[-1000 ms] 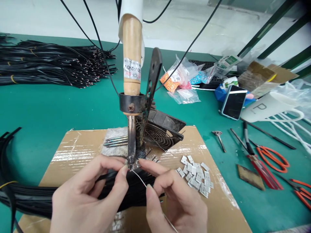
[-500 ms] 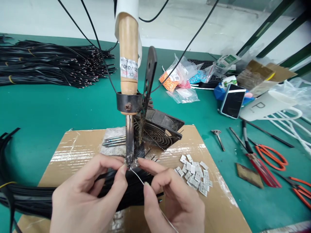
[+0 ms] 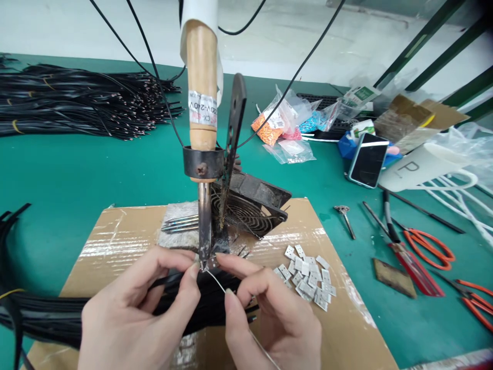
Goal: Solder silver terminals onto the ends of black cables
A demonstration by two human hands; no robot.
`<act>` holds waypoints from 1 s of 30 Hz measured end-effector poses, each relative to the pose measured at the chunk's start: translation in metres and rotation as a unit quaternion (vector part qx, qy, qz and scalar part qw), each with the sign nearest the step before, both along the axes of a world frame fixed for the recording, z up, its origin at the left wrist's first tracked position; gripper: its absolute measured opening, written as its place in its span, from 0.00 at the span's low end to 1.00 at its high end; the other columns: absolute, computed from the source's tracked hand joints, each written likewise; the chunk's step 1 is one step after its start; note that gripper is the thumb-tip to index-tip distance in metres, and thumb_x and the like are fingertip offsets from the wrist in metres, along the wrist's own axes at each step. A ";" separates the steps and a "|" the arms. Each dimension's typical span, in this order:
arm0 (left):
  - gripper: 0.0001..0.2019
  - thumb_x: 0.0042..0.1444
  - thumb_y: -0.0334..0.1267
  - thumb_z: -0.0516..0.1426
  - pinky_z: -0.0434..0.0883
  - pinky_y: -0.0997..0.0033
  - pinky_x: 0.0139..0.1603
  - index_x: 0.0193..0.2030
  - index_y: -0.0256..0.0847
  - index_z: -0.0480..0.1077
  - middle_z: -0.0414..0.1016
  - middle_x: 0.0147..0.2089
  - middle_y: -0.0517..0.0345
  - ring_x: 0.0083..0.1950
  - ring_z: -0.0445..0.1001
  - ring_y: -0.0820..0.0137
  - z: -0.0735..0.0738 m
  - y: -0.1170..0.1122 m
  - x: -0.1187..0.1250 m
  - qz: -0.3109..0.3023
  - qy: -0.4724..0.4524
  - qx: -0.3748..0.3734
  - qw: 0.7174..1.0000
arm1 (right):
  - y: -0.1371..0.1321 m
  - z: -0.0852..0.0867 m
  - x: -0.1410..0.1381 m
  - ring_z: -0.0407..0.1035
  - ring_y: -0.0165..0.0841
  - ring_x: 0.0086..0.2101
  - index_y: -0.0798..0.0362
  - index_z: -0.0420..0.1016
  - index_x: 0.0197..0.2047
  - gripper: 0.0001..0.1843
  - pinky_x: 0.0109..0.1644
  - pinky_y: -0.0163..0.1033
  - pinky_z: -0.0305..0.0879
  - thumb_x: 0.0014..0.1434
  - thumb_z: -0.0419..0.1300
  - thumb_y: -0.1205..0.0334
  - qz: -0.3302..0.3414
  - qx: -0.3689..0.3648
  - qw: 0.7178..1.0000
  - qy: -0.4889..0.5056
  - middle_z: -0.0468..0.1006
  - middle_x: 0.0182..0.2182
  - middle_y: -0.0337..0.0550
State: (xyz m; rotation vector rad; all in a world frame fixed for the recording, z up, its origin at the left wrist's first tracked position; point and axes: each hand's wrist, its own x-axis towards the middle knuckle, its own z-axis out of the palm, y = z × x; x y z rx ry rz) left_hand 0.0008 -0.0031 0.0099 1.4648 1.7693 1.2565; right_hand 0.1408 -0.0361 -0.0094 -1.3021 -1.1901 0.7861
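Note:
A soldering iron (image 3: pixel 202 87) with a wooden handle hangs tip-down in a black clamp at the centre. Just left of its tip, my left hand (image 3: pixel 142 308) is closed in a pinch on a black cable (image 3: pixel 159 281), its end mostly hidden by the fingers. Thin solder wire (image 3: pixel 216 280) runs from the tip down into my right hand (image 3: pixel 275 313), which is closed on it. My right index fingertip is close to a small metal piece (image 3: pixel 211 261) at the tip; whether they touch, I cannot tell. More black cables (image 3: pixel 46 313) lie beneath my hands.
Small metal plates (image 3: pixel 308 277) lie heaped on the cardboard (image 3: pixel 346 308), right of my hands. Behind the iron leans a dark fan (image 3: pixel 254 205). Orange-handled pliers (image 3: pixel 431 249), a phone (image 3: pixel 368 160) and bags (image 3: pixel 271 126) occupy the right. A big cable bundle (image 3: pixel 77 103) lies back left.
Both hands stay at the iron's tip. My right hand has shifted very slightly left with the solder wire. The whole view has moved a touch.

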 end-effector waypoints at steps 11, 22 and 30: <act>0.12 0.53 0.50 0.68 0.82 0.78 0.28 0.30 0.45 0.78 0.82 0.27 0.61 0.31 0.86 0.65 0.003 0.002 0.005 0.014 0.001 -0.017 1.000 | 0.000 -0.001 -0.002 0.86 0.36 0.44 0.47 0.74 0.31 0.12 0.46 0.35 0.79 0.63 0.63 0.72 0.013 -0.021 0.998 0.050 0.90 0.49 0.39; 0.14 0.49 0.54 0.70 0.80 0.77 0.22 0.29 0.48 0.76 0.81 0.24 0.61 0.29 0.86 0.63 0.001 -0.004 0.013 0.019 0.004 -0.022 1.000 | 0.000 0.000 -0.002 0.87 0.41 0.43 0.47 0.76 0.30 0.11 0.43 0.40 0.82 0.61 0.65 0.72 -0.001 -0.024 0.999 0.022 0.90 0.48 0.44; 0.15 0.49 0.55 0.70 0.80 0.77 0.21 0.29 0.48 0.76 0.80 0.24 0.61 0.30 0.86 0.63 0.004 0.000 0.017 0.017 0.015 -0.016 1.000 | -0.001 -0.006 -0.001 0.86 0.37 0.45 0.45 0.77 0.34 0.12 0.48 0.37 0.80 0.60 0.68 0.73 0.008 0.005 1.000 0.003 0.90 0.49 0.35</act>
